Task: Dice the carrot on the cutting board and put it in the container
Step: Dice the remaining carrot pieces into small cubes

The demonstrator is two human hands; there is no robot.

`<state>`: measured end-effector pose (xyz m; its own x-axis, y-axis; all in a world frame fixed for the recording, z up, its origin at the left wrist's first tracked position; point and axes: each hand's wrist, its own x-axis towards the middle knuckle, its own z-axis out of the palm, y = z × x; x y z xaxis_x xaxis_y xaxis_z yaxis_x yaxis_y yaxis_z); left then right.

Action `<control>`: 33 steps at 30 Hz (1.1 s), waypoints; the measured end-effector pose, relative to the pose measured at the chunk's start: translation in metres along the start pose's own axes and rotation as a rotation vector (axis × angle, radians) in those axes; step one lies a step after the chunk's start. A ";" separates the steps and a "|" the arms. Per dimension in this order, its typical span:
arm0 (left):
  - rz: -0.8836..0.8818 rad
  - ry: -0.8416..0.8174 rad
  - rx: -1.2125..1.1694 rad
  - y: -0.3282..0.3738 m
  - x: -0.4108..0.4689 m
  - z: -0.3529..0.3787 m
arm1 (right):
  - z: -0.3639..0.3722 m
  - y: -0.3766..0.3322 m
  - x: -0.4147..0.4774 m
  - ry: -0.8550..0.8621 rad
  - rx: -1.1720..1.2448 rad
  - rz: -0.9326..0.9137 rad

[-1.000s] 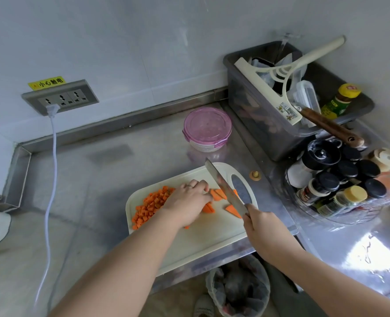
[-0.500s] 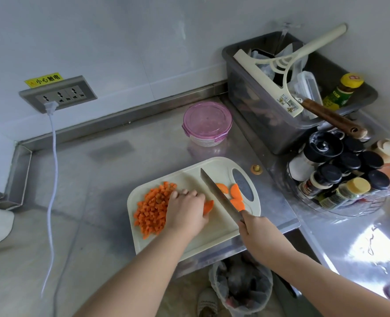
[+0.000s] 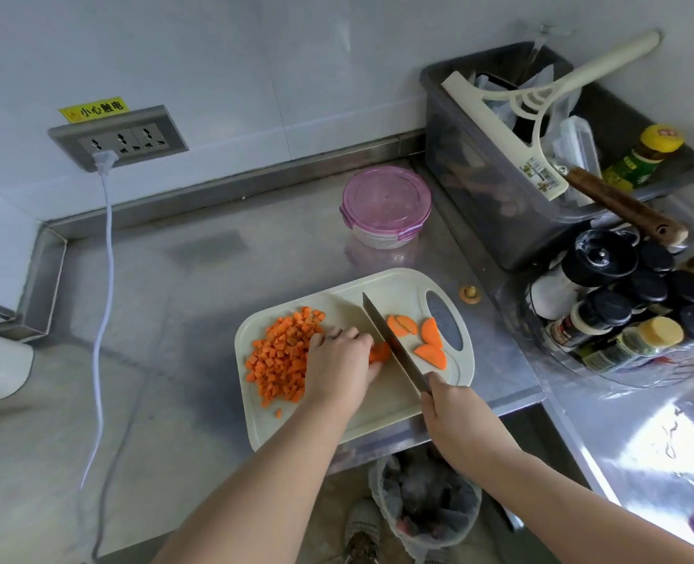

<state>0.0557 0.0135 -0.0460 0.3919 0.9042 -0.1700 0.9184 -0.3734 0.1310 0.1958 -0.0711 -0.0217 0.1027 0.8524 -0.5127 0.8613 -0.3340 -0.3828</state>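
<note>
A cream cutting board [image 3: 377,409] lies at the counter's front edge. A heap of diced carrot [image 3: 282,356] covers its left part. My left hand [image 3: 339,366] holds down a carrot piece [image 3: 379,352] with curled fingers, mostly hiding it. My right hand [image 3: 457,421] grips the handle of a knife [image 3: 392,343], whose blade stands against that piece. Three carrot slices [image 3: 428,339] lie to the right of the blade. A round container with a pink lid [image 3: 386,205] stands behind the board, lid on.
A grey bin [image 3: 512,205] with utensils and a bottle stands at the back right. A rack of spice jars [image 3: 622,315] sits right of the board. A white cord [image 3: 103,319] hangs from the wall socket [image 3: 119,138]. A lined waste bin [image 3: 424,506] sits below the counter edge.
The knife blade has shifted slightly left against the held carrot piece, leaving the cut slices apart on its right. My left hand stays on the piece.
</note>
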 end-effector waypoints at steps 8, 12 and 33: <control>-0.009 -0.010 -0.016 0.001 -0.005 0.000 | 0.002 -0.004 -0.001 -0.014 -0.015 0.012; -0.028 -0.016 -0.030 0.002 -0.005 0.001 | 0.003 -0.007 -0.002 -0.018 -0.009 0.018; -0.118 0.031 -0.151 0.003 -0.006 0.003 | 0.001 -0.003 0.001 0.058 0.032 0.019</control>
<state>0.0559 0.0060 -0.0475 0.2775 0.9467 -0.1633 0.9385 -0.2308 0.2570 0.1933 -0.0697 -0.0218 0.1479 0.8674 -0.4751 0.8428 -0.3619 -0.3984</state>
